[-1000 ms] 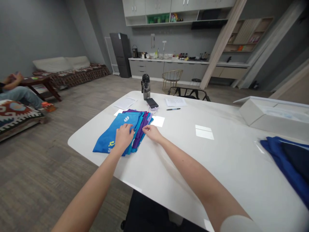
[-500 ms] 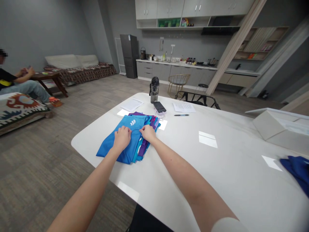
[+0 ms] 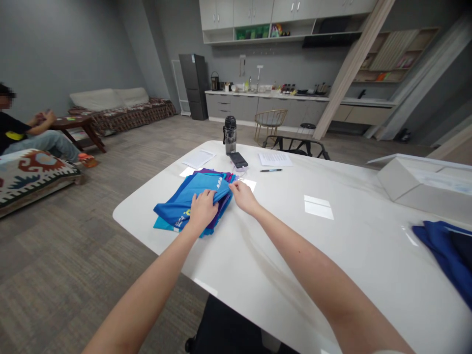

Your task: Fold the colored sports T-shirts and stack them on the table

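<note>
A bright blue garment (image 3: pixel 195 189) with a white mark and a small yellow print lies on top of a stack of blue and purple clothes near the table's left end. My right hand (image 3: pixel 243 195) pinches the garment's right edge and lifts it a little. On the same garment rests my left hand (image 3: pixel 204 209), fingers slightly bent and spread over the cloth. The fabric between both hands is pulled into a fold. Lower layers show along the stack's right and bottom edges.
Behind the stack on the white table (image 3: pixel 280 236) are a black bottle (image 3: pixel 230 135), a phone (image 3: pixel 238 160), papers (image 3: pixel 275 159) and a pen (image 3: pixel 271 170). At right are a white box (image 3: pixel 424 189) and dark blue cloth (image 3: pixel 438 250). A person (image 3: pixel 22 128) sits far left.
My right hand has drawn the top garment's edge to the right and up, folding it. My left hand has shifted right over the cloth. The view has moved slightly.
</note>
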{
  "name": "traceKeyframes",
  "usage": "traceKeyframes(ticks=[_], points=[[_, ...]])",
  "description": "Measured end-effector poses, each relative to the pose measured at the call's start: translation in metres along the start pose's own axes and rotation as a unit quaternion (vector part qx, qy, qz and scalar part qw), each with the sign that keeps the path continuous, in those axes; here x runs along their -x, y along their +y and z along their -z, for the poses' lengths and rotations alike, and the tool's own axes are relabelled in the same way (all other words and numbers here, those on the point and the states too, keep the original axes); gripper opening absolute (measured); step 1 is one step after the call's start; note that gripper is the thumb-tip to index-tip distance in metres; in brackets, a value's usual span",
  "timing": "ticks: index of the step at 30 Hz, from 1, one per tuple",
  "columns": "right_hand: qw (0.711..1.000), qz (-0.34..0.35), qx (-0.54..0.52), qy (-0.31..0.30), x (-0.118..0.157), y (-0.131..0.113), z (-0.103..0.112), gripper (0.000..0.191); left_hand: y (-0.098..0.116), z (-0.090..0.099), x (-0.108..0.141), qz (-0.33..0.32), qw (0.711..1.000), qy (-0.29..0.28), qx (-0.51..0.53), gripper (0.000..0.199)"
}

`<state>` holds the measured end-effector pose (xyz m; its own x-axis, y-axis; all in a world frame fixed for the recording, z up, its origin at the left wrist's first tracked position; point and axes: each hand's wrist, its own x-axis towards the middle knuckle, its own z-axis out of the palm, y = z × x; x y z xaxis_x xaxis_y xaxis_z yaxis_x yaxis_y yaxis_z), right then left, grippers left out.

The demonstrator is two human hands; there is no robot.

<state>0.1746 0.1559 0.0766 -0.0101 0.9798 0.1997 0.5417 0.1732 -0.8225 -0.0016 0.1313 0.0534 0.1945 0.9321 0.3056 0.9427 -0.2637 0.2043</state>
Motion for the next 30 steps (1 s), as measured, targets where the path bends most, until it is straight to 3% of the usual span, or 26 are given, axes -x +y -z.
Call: traceKeyframes(ticks=[5, 10, 14, 17, 20, 21, 23, 25, 27, 30], points=[[0.994, -0.031, 0.014, 0.106, 0.04, 0.031, 0.089, 0.026, 0.049, -0.001, -0.001, -0.028, 0.999, 0.04, -0.012, 0.043], [0.965, -0.1, 0.059, 0.235, 0.1, 0.09, 0.192, 0.037, 0.09, -0.018, -0.016, -0.053, 0.997, 0.049, -0.001, 0.043], [0.938, -0.172, 0.114, 0.278, 0.163, 0.142, 0.262, 0.042, 0.119, -0.047, -0.031, -0.055, 0.998, -0.004, 0.033, 0.041], [0.908, -0.234, 0.205, 0.28, 0.206, 0.176, 0.298, 0.036, 0.15, -0.065, -0.035, -0.097, 0.982, -0.059, 0.15, 0.04], [0.872, -0.295, 0.294, 0.256, 0.233, 0.196, 0.31, 0.03, 0.191, -0.066, -0.033, -0.143, 0.934, -0.092, 0.315, 0.035], [0.875, -0.284, 0.306, 0.245, 0.237, 0.197, 0.308, 0.03, 0.205, -0.062, -0.031, -0.151, 0.915, -0.1, 0.359, 0.034], [0.909, -0.196, 0.302, 0.21, 0.236, 0.192, 0.294, 0.035, 0.233, -0.052, -0.029, -0.161, 0.884, -0.107, 0.426, 0.03], [0.95, -0.053, 0.279, 0.131, 0.226, 0.178, 0.273, 0.054, 0.256, -0.04, -0.028, -0.17, 0.854, -0.113, 0.479, 0.025], [0.96, 0.027, 0.268, 0.083, 0.211, 0.157, 0.249, 0.071, 0.273, -0.032, -0.029, -0.157, 0.818, -0.142, 0.535, 0.024], [0.953, 0.08, 0.266, 0.123, 0.191, 0.128, 0.22, 0.064, 0.286, -0.026, -0.031, -0.055, 0.75, -0.219, 0.622, 0.026]])
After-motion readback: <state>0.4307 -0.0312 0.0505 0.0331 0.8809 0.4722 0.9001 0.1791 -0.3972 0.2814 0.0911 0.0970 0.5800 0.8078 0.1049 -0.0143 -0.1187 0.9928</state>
